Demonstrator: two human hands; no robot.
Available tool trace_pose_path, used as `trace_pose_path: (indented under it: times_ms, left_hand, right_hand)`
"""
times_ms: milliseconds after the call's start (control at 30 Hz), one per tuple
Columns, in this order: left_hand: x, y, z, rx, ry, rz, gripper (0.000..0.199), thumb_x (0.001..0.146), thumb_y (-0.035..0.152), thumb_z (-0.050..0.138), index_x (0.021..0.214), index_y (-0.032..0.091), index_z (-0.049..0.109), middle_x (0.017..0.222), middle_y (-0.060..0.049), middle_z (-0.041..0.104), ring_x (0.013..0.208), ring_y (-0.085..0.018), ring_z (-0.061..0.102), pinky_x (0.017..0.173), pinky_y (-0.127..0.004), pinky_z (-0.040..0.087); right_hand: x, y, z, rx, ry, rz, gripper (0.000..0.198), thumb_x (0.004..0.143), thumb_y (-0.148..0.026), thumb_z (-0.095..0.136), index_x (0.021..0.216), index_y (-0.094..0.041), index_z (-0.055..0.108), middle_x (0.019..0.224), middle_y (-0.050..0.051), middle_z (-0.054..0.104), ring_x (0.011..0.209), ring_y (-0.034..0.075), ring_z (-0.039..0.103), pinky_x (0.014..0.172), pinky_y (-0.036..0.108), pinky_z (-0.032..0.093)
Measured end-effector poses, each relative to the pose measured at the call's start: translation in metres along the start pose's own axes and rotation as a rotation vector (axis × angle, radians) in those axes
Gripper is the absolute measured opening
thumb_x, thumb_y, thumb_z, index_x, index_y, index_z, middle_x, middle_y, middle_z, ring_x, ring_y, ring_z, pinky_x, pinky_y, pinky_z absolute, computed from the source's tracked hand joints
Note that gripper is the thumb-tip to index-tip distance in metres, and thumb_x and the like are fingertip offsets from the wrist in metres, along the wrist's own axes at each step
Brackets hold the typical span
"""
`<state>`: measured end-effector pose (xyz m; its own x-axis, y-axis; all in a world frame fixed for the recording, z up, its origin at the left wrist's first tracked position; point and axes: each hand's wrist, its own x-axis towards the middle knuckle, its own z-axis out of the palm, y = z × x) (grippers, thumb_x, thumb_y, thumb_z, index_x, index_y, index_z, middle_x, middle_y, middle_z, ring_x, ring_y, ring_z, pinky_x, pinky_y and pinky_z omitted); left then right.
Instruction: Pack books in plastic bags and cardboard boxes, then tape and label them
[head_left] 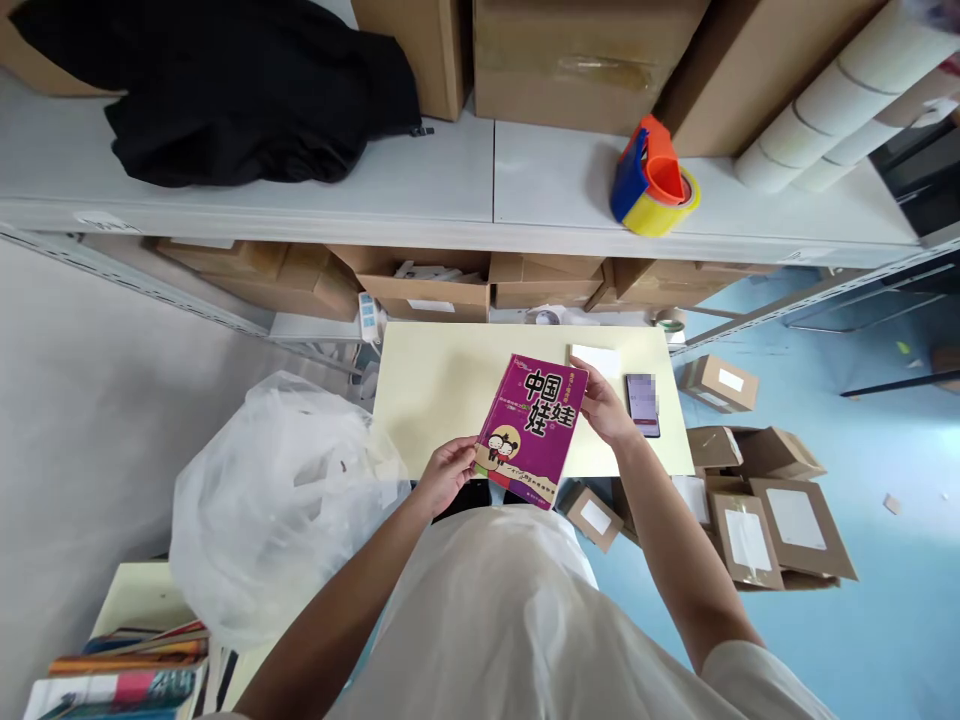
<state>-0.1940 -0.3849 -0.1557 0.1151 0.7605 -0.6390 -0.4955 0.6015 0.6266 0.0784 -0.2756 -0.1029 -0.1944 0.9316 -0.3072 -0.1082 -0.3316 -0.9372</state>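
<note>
A purple book (534, 425) with Chinese lettering and two cartoon figures on its cover is held tilted in front of me. My left hand (452, 470) grips its lower left edge, thumb on the cover. At the upper right edge, my right hand (600, 403) is closed on the same book. Beneath it stretches the pale yellow table (427, 380). Just beyond my right hand lie a white pad or stack of paper (602, 360) and a smartphone (642, 405) with its screen lit.
A large translucent plastic bag (277, 500) bulges at the left, above several stacked books (127, 670). A shelf (450, 180) crosses ahead, bearing a tape dispenser (654, 180), black cloth (277, 90) and cardboard boxes (577, 60). More cartons (750, 530) lie on the floor at right.
</note>
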Motion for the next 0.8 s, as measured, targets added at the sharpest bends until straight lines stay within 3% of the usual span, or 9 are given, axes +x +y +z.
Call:
trace_pose_path:
  times_ms: [100, 267, 333, 400, 533, 667, 800]
  left_hand:
    - [0.001, 0.000, 0.007, 0.052, -0.026, -0.001, 0.047, 0.059, 0.040, 0.083, 0.097, 0.016, 0.070, 0.096, -0.009, 0.070, 0.082, -0.017, 0.063, 0.074, -0.030, 0.047]
    - [0.000, -0.007, 0.030, 0.131, 0.000, 0.062, 0.053, 0.057, 0.047, 0.082, 0.098, 0.016, 0.070, 0.099, -0.011, 0.070, 0.089, -0.022, 0.064, 0.079, -0.034, 0.047]
    - [-0.003, -0.009, 0.041, 0.119, -0.047, 0.050, 0.056, 0.063, 0.056, 0.075, 0.102, 0.016, 0.069, 0.103, -0.012, 0.070, 0.095, -0.025, 0.064, 0.083, -0.038, 0.048]
    - [-0.007, -0.010, 0.049, 0.091, -0.085, 0.067, 0.060, 0.070, 0.065, 0.063, 0.105, 0.017, 0.068, 0.107, -0.013, 0.070, 0.103, -0.028, 0.062, 0.089, -0.040, 0.047]
    - [-0.015, -0.005, 0.052, 0.022, -0.074, 0.249, 0.074, 0.073, 0.077, 0.048, 0.111, 0.015, 0.065, 0.114, -0.014, 0.068, 0.116, -0.031, 0.057, 0.098, -0.045, 0.044]
    - [-0.016, 0.001, 0.042, 0.239, 0.059, 0.451, 0.064, 0.066, 0.060, 0.069, 0.113, 0.017, 0.062, 0.113, -0.012, 0.068, 0.107, -0.028, 0.062, 0.094, -0.041, 0.048]
    - [-0.015, -0.002, 0.039, 0.466, 0.193, 0.491, 0.047, 0.073, 0.054, 0.065, 0.102, 0.016, 0.065, 0.102, -0.011, 0.071, 0.093, -0.024, 0.067, 0.084, -0.036, 0.053]
  right_hand:
    - [0.008, -0.011, -0.012, -0.140, -0.116, -0.069, 0.065, 0.064, -0.030, 0.075, 0.125, -0.029, 0.053, 0.114, 0.003, 0.066, 0.101, 0.021, 0.062, 0.087, 0.037, 0.050]
    - [0.028, -0.037, -0.026, -0.370, -0.233, -0.263, 0.027, 0.071, -0.030, 0.071, 0.097, -0.025, 0.065, 0.123, 0.005, 0.061, 0.119, 0.023, 0.053, 0.095, 0.037, 0.045]
    - [0.033, -0.046, -0.026, -0.403, -0.289, -0.294, 0.021, 0.073, -0.031, 0.070, 0.091, -0.023, 0.065, 0.112, 0.005, 0.065, 0.110, 0.023, 0.058, 0.094, 0.038, 0.045]
    - [0.038, -0.053, -0.024, -0.373, -0.328, -0.272, 0.020, 0.075, -0.036, 0.068, 0.089, -0.022, 0.063, 0.096, 0.004, 0.069, 0.092, 0.021, 0.064, 0.084, 0.037, 0.051]
    - [0.046, -0.058, -0.015, -0.345, -0.333, -0.216, 0.024, 0.076, -0.041, 0.066, 0.087, -0.020, 0.061, 0.081, 0.003, 0.067, 0.074, 0.019, 0.064, 0.062, 0.033, 0.054]
    - [0.050, -0.053, -0.001, -0.438, -0.308, -0.242, 0.020, 0.076, -0.037, 0.066, 0.085, -0.020, 0.061, 0.081, 0.003, 0.068, 0.076, 0.019, 0.065, 0.064, 0.031, 0.054]
    - [0.048, -0.045, 0.015, -0.444, -0.195, -0.187, 0.023, 0.075, -0.039, 0.066, 0.089, -0.021, 0.063, 0.085, 0.004, 0.071, 0.078, 0.020, 0.067, 0.067, 0.033, 0.054]
